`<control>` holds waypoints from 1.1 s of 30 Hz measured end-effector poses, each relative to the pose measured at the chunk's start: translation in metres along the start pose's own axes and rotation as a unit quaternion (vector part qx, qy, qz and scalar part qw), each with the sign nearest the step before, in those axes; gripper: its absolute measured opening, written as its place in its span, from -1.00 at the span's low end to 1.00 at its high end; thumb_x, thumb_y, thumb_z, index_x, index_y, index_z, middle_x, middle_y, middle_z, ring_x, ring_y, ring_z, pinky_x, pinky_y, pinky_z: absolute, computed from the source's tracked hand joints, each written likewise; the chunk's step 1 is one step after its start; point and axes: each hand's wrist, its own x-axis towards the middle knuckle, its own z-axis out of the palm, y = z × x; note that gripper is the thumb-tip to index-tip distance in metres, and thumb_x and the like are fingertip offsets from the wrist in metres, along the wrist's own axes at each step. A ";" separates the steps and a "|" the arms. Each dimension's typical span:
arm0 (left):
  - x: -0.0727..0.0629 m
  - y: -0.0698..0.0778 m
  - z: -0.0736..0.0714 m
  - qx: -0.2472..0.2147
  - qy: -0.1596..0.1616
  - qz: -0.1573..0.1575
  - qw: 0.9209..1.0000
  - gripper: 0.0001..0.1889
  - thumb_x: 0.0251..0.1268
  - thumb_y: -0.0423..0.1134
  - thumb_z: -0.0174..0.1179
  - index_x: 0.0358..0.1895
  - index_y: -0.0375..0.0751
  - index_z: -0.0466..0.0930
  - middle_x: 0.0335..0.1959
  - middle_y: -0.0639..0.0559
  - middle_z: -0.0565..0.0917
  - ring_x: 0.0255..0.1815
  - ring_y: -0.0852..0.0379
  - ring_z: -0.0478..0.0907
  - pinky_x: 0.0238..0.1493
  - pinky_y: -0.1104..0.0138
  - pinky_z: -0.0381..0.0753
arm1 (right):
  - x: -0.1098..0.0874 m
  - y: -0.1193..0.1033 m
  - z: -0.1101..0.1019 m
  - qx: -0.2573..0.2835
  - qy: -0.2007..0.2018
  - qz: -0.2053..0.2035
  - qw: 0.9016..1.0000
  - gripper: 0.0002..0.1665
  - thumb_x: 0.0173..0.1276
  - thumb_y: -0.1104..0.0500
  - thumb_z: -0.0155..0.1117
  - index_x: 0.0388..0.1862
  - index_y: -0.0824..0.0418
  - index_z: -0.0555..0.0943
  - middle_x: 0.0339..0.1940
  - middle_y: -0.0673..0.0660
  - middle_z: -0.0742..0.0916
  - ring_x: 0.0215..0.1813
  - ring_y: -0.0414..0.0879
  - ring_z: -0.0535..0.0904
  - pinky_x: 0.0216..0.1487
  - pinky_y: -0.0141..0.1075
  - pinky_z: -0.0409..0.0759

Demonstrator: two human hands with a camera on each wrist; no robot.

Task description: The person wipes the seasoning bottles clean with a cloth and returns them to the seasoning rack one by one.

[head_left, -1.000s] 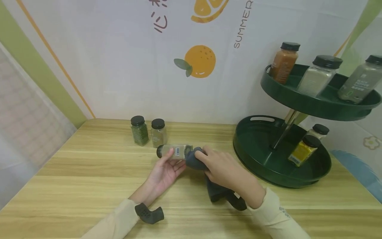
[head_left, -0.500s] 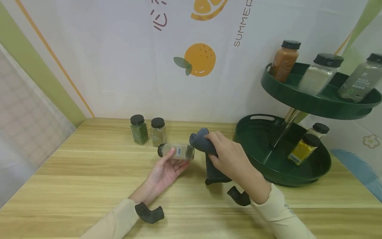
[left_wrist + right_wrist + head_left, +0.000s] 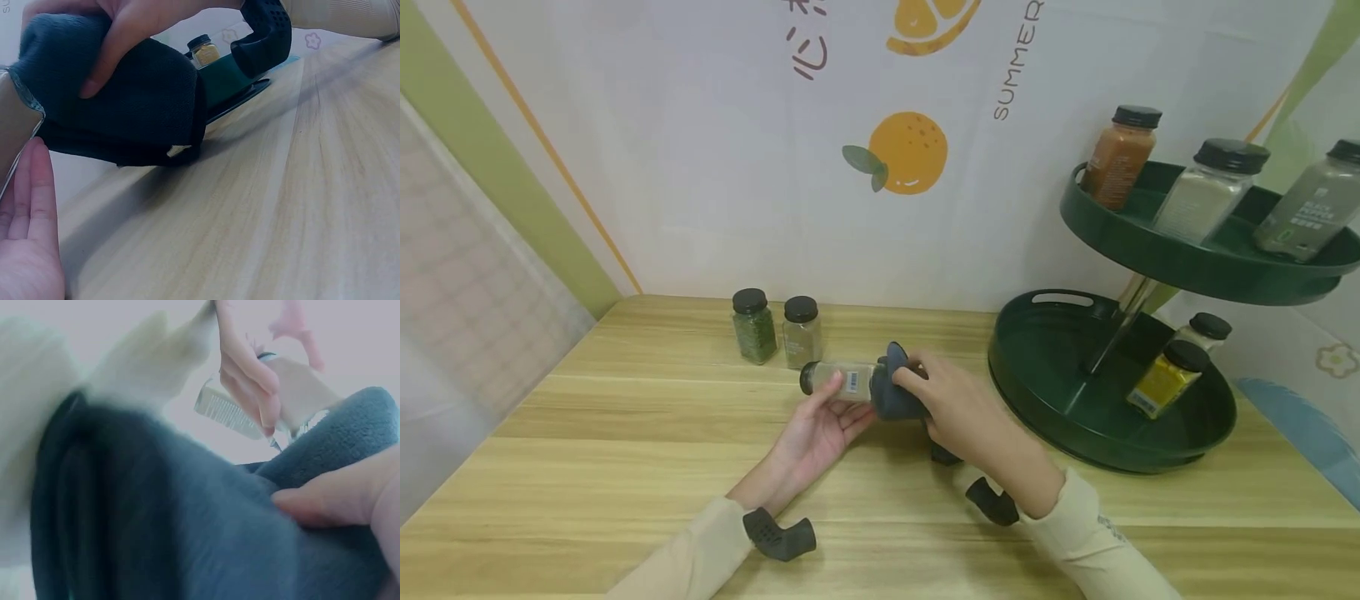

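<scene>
The jar (image 3: 853,381) lay nine-to-three; the left hand (image 3: 817,437) gripped it. At three o'clock the right hand (image 3: 964,410) pinched cloth (image 3: 895,400) against its base.

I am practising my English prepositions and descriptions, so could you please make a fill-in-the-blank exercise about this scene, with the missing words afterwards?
1. The left grip holds a jar whose black cap points toward the ____ edge of the head view.
2. The person's ____ grip holds a dark cloth.
3. On the green stand's upper tier, exactly ____ jars are visible.
4. The yellow jar is on the stand's ____ tier.

Missing words: left; right; three; lower.
</scene>
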 end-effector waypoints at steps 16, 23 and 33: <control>0.000 -0.002 0.000 -0.002 -0.002 0.001 1.000 -0.66 0.44 -0.07 -0.13 0.16 -0.09 0.13 -0.09 0.06 0.60 -0.03 0.14 0.58 0.23 0.31 0.42 | -0.001 0.010 -0.016 -0.015 0.027 0.053 0.998 -0.43 -0.14 0.47 0.37 -0.11 0.07 0.52 -0.08 0.11 0.61 -0.03 0.09 0.52 0.04 -0.03 0.51; -0.001 -0.002 -0.001 0.003 -0.021 0.002 1.000 -0.74 0.45 -0.07 -0.14 0.02 -0.08 0.39 -0.15 0.11 0.67 -0.05 0.16 0.60 0.17 0.34 0.47 | 0.003 0.001 -0.018 0.076 0.132 -0.008 0.988 -0.49 -0.04 0.48 0.35 -0.08 0.15 0.54 -0.06 0.16 0.61 -0.03 0.06 0.54 0.01 -0.07 0.55; -0.001 -0.001 -0.001 0.034 -0.020 -0.001 0.999 -0.74 0.46 -0.07 -0.15 -0.01 -0.10 0.42 -0.21 0.11 0.70 -0.05 0.17 0.60 0.17 0.32 0.47 | 0.003 0.001 -0.003 0.108 0.092 -0.008 0.990 -0.41 -0.12 0.56 0.33 -0.12 0.07 0.54 -0.05 0.14 0.61 0.01 0.08 0.54 -0.01 -0.03 0.54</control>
